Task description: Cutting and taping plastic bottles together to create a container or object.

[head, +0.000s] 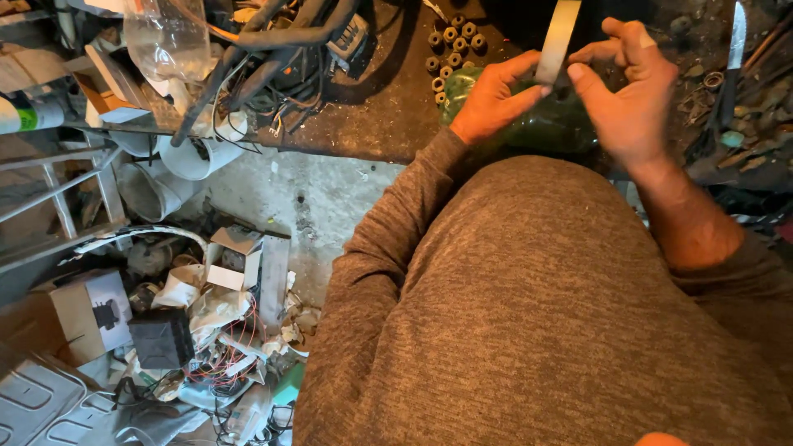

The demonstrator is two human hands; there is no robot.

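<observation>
We look down on a dark, grimy table (363,124) in a crowded workshop, its near edge running from the left towards our body, with a strip of bare grey concrete floor (306,198) just below it. That strip is the only open ground; further left and down, the floor is heaped with cardboard boxes (235,256), a black box (161,339), paper and tangled red wires (227,359). On the table's left part lie black cables (273,49) and a clear plastic bottle (165,37), crowding right up to the edge. A cluster of small dark rings (453,45) sits near the middle, just beside our left hand. At the far right a knife (733,49) stands among scraps of metal.

Our hands meet over the table's near edge, above a green plastic bottle (553,128) that lies against our belly. The left hand (491,99) curls with thumb and fingers pinching the lower end of a pale flat strip (557,37), which rises upright out of view. The right hand (632,91) is half open, its fingertips touching the strip from the other side. Between the hands little room remains.
</observation>
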